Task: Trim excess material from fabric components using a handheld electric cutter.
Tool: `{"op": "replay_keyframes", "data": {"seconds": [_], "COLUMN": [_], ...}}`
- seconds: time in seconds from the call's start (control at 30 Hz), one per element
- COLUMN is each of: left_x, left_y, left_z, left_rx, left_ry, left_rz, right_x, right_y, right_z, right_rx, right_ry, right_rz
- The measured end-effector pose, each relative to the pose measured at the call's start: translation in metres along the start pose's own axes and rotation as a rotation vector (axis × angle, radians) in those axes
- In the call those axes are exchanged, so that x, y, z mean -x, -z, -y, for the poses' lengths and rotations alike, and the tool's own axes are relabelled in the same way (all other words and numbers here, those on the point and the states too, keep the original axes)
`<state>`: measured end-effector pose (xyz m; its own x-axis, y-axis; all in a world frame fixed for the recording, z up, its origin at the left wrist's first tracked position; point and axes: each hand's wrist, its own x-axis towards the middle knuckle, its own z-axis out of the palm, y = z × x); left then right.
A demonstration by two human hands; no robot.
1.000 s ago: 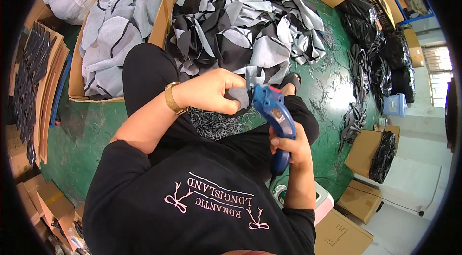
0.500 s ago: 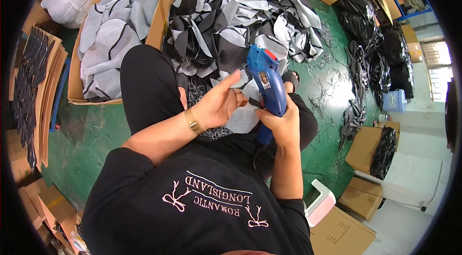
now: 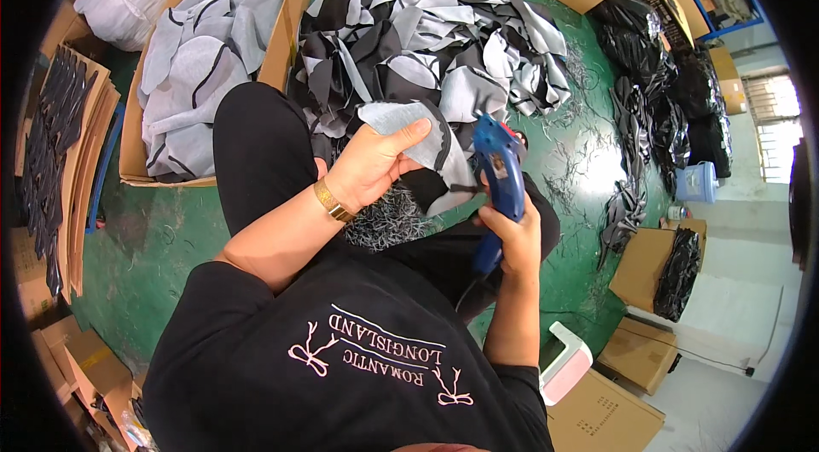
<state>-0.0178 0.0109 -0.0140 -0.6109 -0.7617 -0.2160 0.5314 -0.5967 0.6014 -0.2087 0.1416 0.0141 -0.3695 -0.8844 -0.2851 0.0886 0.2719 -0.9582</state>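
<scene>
Grey and black fabric piece (image 3: pixel 422 149) sits pinched in my left hand (image 3: pixel 371 166), thumb on top and fingers curled under it, held up over my lap just beside the nose of the blue handheld tool (image 3: pixel 499 175). My right hand (image 3: pixel 512 234) is closed around that tool's handle, fingers wrapped tight, with the tool body standing upright and its tip touching or almost touching the fabric's edge; I cannot tell which. A gold bracelet (image 3: pixel 333 200) rings my left wrist. Below the fabric, a small tangle of dark thread trimmings (image 3: pixel 384 222) lies on my black trousers. Ahead of my knees a big heap of grey, black and white cut pieces (image 3: pixel 426 34) spreads over the green floor (image 3: pixel 171 239). To my left stands a cardboard box (image 3: pixel 286 34) filled with pale grey pieces. Black bundles (image 3: pixel 657 85) lie along the right, and a white and pink stool (image 3: pixel 567 362) stands near my right elbow.
</scene>
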Motion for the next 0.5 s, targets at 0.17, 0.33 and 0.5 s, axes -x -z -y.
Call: {"op": "replay_keyframes", "data": {"seconds": [0.17, 0.33, 0.5], "left_x": [-0.002, -0.002, 0.001], "left_y": [-0.002, -0.005, -0.011], "left_z": [0.003, 0.002, 0.002], "left_rx": [-0.024, -0.054, -0.067], "left_ry": [-0.061, -0.047, -0.085], "left_rz": [-0.037, -0.072, -0.035], "right_x": [0.026, 0.039, 0.039], "right_y": [0.02, 0.013, 0.011], "right_z": [-0.003, -0.009, -0.018], "right_rx": [-0.121, -0.092, -0.133], "right_ry": [-0.129, -0.239, -0.237], "right_rz": [0.16, 0.232, 0.194]}}
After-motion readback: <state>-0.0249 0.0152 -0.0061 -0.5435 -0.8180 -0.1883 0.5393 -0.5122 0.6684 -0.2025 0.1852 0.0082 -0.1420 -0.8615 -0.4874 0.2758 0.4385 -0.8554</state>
